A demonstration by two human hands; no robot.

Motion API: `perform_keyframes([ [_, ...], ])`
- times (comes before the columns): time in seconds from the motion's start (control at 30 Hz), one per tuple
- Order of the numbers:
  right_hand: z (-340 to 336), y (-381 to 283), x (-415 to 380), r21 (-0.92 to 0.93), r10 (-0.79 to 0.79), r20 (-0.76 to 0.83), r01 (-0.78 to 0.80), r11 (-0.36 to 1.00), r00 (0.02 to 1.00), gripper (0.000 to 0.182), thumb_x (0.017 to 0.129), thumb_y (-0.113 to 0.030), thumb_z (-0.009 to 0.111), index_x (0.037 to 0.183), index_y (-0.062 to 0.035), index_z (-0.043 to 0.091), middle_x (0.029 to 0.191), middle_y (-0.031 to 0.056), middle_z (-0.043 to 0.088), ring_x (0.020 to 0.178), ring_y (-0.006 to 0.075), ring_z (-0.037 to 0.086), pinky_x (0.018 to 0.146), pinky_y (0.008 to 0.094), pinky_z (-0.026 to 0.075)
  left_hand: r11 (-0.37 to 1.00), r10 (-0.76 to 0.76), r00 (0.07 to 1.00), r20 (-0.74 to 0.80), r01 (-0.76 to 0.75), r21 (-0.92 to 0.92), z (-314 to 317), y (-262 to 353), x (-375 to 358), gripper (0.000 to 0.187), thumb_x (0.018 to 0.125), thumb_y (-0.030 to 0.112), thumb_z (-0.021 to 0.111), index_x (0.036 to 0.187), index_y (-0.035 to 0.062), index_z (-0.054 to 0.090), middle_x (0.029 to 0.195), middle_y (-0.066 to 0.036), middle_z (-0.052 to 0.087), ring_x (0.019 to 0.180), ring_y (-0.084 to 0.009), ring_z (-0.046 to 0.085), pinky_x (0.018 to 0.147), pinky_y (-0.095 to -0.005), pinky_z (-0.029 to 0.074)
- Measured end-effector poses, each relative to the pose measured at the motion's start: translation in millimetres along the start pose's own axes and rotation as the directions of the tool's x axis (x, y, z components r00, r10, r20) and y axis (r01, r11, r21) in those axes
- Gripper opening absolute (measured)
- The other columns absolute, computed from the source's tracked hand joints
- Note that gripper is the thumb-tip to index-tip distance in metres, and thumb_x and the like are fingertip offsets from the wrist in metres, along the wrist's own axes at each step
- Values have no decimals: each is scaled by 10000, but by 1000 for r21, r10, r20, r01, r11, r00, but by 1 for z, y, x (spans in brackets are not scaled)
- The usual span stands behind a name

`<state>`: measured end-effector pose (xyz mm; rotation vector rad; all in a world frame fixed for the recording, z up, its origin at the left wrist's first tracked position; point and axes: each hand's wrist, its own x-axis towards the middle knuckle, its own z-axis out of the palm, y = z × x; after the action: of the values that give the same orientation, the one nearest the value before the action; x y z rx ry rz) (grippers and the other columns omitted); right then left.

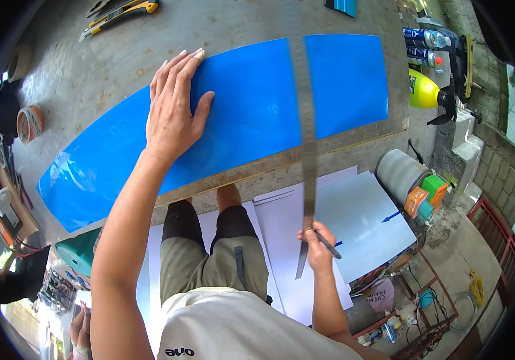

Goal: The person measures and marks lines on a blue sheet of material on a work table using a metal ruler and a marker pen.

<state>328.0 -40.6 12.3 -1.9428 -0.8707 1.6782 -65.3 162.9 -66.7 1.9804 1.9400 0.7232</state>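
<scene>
A glossy blue sheet (239,102) with a curved far edge lies across the table. My left hand (173,111) rests on its upper left part, palm down with the fingers spread. Below the table's near edge, my right hand (319,246) is closed around a long metal ruler (307,120) and also holds a dark pen-like tool (328,243). The ruler crosses over the right part of the blue sheet and reaches past its far edge; it is slightly blurred.
A yellow utility knife (119,17) lies at the back left, a tape roll (30,123) at the left. Spray cans (422,38) and a yellow spray bottle (424,90) stand at the right. White sheets (359,222) and a striped roll (401,171) are below the near edge.
</scene>
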Motion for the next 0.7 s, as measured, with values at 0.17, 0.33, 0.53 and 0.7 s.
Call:
perform_keyframes([
  [0.17, -21, -2, 12, 168, -10, -57, 20, 986, 998, 287, 1048, -184, 717, 1215, 34, 637, 967, 106, 703, 849, 185, 686, 811, 334, 583, 1000, -23, 1000, 18, 23, -14, -1, -1, -4, 691, 949, 196, 768, 1569, 97, 479, 1520, -144, 578, 1424, -370, 505, 1208, -491, 380],
  [0.33, -14, 4, 15, 251, -42, -74, 59, 966, 996, 274, 1048, -173, 717, 1212, 36, 649, 967, 114, 712, 839, 189, 688, 798, 337, 585, 999, 2, 1000, 10, -2, -36, 1, -4, -5, 694, 946, 156, 758, 1568, 112, 455, 1474, -123, 599, 1349, -358, 533, 1192, -488, 397],
  [0.53, -8, 6, 5, 232, -22, -69, 38, 972, 997, 281, 1050, -170, 714, 1231, 32, 641, 971, 110, 710, 844, 186, 690, 807, 339, 590, 911, -183, 980, -75, 140, -389, -3, -10, -5, 618, 997, 27, 680, 1568, 72, 447, 1415, -128, 665, 1350, -307, 603, 1174, -423, 449],
  [0.7, 4, 11, -4, 175, -7, -76, 20, 984, 997, 303, 1050, -190, 718, 1224, 47, 646, 981, 121, 715, 843, 189, 699, 816, 348, 603, 680, -302, 947, -107, 135, -721, -4, -22, -3, 492, 1067, 5, 577, 1545, 28, 462, 1430, -166, 653, 1369, -251, 598, 1190, -381, 446],
])
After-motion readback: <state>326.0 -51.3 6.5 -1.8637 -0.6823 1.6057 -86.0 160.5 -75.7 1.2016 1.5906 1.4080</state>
